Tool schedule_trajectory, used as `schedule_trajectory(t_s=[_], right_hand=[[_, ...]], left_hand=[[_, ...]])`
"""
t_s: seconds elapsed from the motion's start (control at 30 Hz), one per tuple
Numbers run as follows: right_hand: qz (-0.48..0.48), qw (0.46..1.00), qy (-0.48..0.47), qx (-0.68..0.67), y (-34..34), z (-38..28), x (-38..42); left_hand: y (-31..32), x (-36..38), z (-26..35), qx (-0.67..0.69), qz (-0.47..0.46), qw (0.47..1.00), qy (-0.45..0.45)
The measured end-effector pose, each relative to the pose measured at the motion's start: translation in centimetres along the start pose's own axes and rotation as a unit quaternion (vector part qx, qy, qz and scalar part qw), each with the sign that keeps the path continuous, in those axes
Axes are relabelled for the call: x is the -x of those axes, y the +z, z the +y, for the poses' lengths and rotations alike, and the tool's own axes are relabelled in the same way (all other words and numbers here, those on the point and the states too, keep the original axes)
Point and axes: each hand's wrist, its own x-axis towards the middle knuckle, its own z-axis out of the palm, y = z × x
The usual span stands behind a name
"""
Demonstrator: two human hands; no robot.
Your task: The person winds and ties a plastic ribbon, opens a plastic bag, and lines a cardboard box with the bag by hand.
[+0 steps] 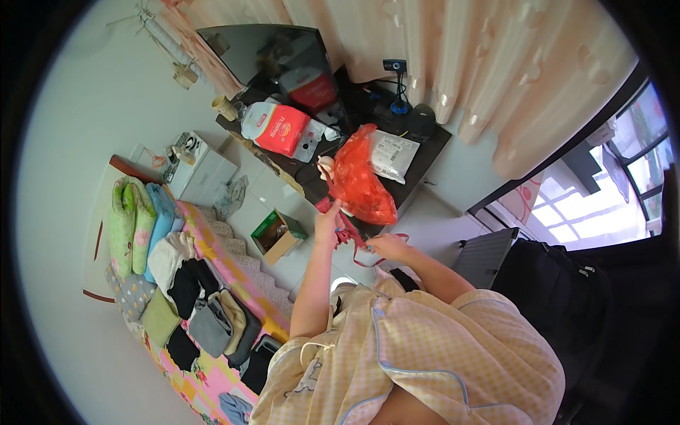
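Observation:
A dark red piece of fabric with thin straps (pixel 346 231) stretches between my two hands in front of the desk. My left hand (pixel 329 221) is closed on its upper left end, right by the red plastic bag (pixel 363 180). Lower and to the right, my right hand (pixel 389 246) pinches a strap of the same fabric, and a thin loop hangs below the fingers. The translucent red bag lies crumpled over the desk's front edge, beside a white mailing parcel (pixel 394 154).
On the dark desk (pixel 301 170) stand a monitor (pixel 273 67), a red-and-white package (pixel 278 129) and a webcam (pixel 397 67). An opened green box (pixel 278 236) sits on the floor. Folded clothes (pixel 212 326) cover the bed at left; a grey suitcase (pixel 485 262) stands at right.

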Motion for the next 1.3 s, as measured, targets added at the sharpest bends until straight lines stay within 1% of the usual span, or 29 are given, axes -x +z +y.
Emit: schedule_trajectory(t_s=[0.03,0.17,0.23,0.27,0.3,0.33,0.37,0.43,0.47,0.5,0.53,0.57,0.63,0.73,0.77,0.83,0.87,0.9,0.93,0.97,1.0,1.03,1.07,1.1,1.17,1.2,1.23,1.27,1.3], right_hand=[[-0.04,0.998,0.055,-0.002,0.7,0.9,0.3],[-0.046,0.993,0.088,0.065,4.1,5.2,2.1],[0.048,0.987,0.151,0.033,5.0,5.8,2.3],[0.047,0.987,0.151,0.033,5.5,6.1,2.2],[0.059,0.979,0.186,0.055,5.0,5.4,2.1],[0.07,0.969,0.222,0.076,4.5,4.8,2.1],[0.069,0.968,0.227,0.077,4.2,4.5,2.1],[0.103,0.963,0.249,0.015,3.8,4.3,2.0],[0.103,0.963,0.251,0.015,3.8,4.0,2.1],[0.167,0.955,0.244,0.013,3.7,3.8,2.4],[0.232,0.944,0.236,0.012,3.7,3.5,2.5],[0.232,0.943,0.237,0.012,3.5,2.8,2.7],[0.287,0.913,0.289,0.016,3.1,0.7,3.2],[0.332,0.895,0.285,0.084,3.7,-1.9,3.8],[0.329,0.895,0.289,0.086,4.0,-3.1,4.2],[0.352,0.881,0.311,0.054,3.9,-6.7,4.1],[0.353,0.879,0.315,0.058,4.1,-7.7,4.1],[0.327,0.892,0.301,0.084,4.5,-8.6,4.2],[0.3,0.903,0.288,0.11,4.9,-9.6,4.1],[0.301,0.901,0.292,0.112,5.1,-10.8,4.1],[0.217,0.926,0.276,0.139,5.3,-12.1,3.9],[0.131,0.943,0.257,0.164,5.8,-13.1,3.6],[0.096,0.954,0.238,0.157,6.4,-14.0,3.3],[0.096,0.952,0.242,0.158,7.3,-14.7,3.1],[0.083,0.974,0.112,0.181,8.9,-16.1,3.0],[0.083,0.973,0.117,0.182,9.4,-16.8,2.9],[0.079,0.987,0.095,0.104,9.7,-17.5,2.9],[0.075,0.994,0.071,0.024,9.9,-18.2,3.2],[0.076,0.994,0.074,0.025,9.8,-18.9,3.8]], left_hand=[[-0.5,0.2,0.5,0.037,0.026,0.999,0.023],[-2.9,1.2,2.0,0.075,0.038,0.994,0.076],[-4.2,2.0,2.1,0.067,0.042,0.994,0.076],[-4.9,2.1,1.9,0.045,0.078,0.992,0.092],[-5.7,2.1,1.6,0.024,0.112,0.988,0.106],[-6.7,1.9,1.6,0.026,0.165,0.97,0.174],[-8.3,2.2,1.5,0.078,0.179,0.968,0.16],[-11.9,2.3,1.7,0.099,0.247,0.947,0.178],[-14.0,2.7,1.7,0.108,0.263,0.944,0.168],[-16.0,3.3,1.6,0.117,0.279,0.94,0.159],[-18.0,3.5,1.4,0.11,0.323,0.927,0.153],[-21.3,2.6,-0.6,0.071,0.382,0.907,0.164],[-24.1,4.8,-1.2,0.044,0.484,0.874,0.025],[-28.4,8.1,-4.2,0.062,0.522,0.849,0.053],[-29.8,9.0,-5.3,0.061,0.522,0.85,0.048],[-32.6,10.2,-7.1,-0.015,0.536,0.84,-0.087],[-35.5,9.6,-9.4,-0.021,0.518,0.848,-0.11],[-35.2,10.1,-9.3,-0.021,0.513,0.85,-0.114],[-34.1,10.7,-8.4,-0.074,0.525,0.845,-0.073],[-32.9,10.9,-7.8,-0.126,0.533,0.836,-0.03],[-32.1,10.6,-7.8,-0.193,0.501,0.839,0.086],[-30.9,10.1,-7.7,-0.254,0.459,0.827,0.202],[-28.1,10.4,-6.8,-0.218,0.371,0.865,0.257],[-24.8,11.6,-5.3,-0.179,0.278,0.892,0.309],[-19.8,14.9,-2.6,-0.259,0.042,0.917,0.299],[-18.5,16.0,-2.0,-0.336,-0.063,0.882,0.324],[-17.6,16.8,-1.9,-0.406,-0.166,0.831,0.343],[-16.9,17.3,-2.4,-0.403,-0.169,0.831,0.343],[-16.4,17.7,-2.8,-0.497,-0.193,0.778,0.331]])
